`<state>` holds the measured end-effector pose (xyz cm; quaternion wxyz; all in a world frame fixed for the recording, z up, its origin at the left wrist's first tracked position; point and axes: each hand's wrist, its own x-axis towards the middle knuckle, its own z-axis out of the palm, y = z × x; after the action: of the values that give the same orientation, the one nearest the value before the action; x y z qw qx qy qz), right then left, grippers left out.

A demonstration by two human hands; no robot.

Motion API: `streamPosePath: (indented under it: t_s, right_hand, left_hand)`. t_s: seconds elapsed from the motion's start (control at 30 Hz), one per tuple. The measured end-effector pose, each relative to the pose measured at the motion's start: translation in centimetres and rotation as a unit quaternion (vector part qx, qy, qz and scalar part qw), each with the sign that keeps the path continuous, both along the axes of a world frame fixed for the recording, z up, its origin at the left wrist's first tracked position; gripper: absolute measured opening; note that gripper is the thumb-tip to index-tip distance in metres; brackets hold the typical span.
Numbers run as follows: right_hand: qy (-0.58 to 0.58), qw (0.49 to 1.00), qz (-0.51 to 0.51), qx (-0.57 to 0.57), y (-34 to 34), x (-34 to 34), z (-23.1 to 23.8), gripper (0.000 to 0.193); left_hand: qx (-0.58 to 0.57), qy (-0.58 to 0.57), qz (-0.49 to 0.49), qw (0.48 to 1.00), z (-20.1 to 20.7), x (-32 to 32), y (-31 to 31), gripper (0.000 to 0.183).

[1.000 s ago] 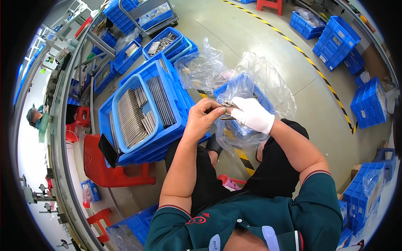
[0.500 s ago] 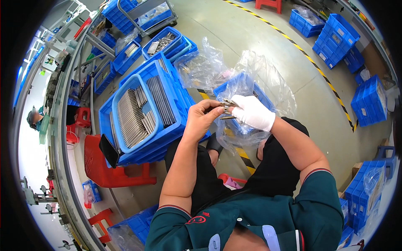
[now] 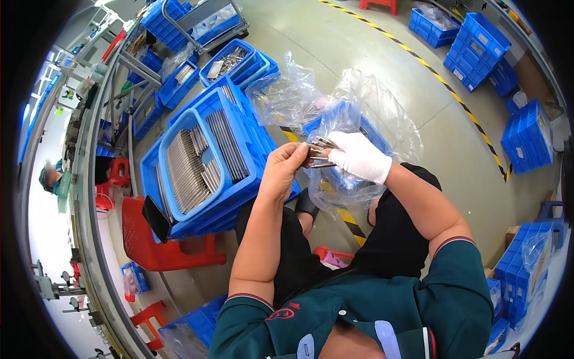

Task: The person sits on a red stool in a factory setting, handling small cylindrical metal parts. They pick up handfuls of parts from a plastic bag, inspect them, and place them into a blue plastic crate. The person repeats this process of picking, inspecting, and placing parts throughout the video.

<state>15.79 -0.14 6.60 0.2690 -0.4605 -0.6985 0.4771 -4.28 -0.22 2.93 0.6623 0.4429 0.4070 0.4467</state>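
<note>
My right hand [image 3: 360, 158], in a white glove, is closed around several slim metal rods [image 3: 317, 165] whose ends fan out to the left. Bare-skinned, my left hand [image 3: 281, 169] pinches at those ends with thumb and fingers. Which rods it grips is partly hidden. Just beyond and below the hands is a blue crate [image 3: 378, 140] lined with clear plastic. On my left, a light-blue tray [image 3: 226, 179] holds rows of metal rods, resting on a larger blue crate [image 3: 251, 179] with longer grey rods beside the tray.
A red stool [image 3: 140, 236] stands under the left crates. Clear plastic sheeting [image 3: 391, 110] spreads around the middle crate. Further blue bins [image 3: 238, 75] with metal parts sit far left. Stacked crates [image 3: 475, 54] line the right, beyond striped floor tape [image 3: 445, 87]. Another person [image 3: 57, 176] is at far left.
My left hand has shifted slightly left and its fingers have turned more upright at the rod ends. The gloved hand stays nearly in place with the rods. The whole view has shifted a little.
</note>
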Motion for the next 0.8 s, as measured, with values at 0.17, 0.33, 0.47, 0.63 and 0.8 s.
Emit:
streamPosePath:
  t_s: [0.17,0.33,0.47,0.63,0.8]
  right_hand:
    - [-0.036,0.998,0.017,0.054,0.1,0.1,-0.3,0.024]
    - [-0.067,0.985,0.038,0.155,0.1,0.2,-0.9,0.024]
    - [-0.072,0.985,0.035,0.152,0.0,0.2,-1.3,0.024]
    - [-0.036,0.995,0.015,0.094,0.3,0.2,-0.8,0.023]
    - [-0.010,0.999,0.015,0.050,0.3,0.4,-0.7,0.024]
  left_hand:
    - [-0.091,-0.081,-0.036,0.992,-0.3,-0.4,0.2,0.014]
    - [-0.191,-0.151,-0.062,0.968,-0.2,-0.6,0.2,0.007]
    - [-0.138,-0.118,-0.053,0.982,-0.7,-0.6,0.2,0.010]
    - [0.035,0.018,0.042,0.998,-0.4,0.9,-0.8,0.018]
    - [0.055,0.047,0.043,0.996,0.3,0.9,-1.0,0.021]
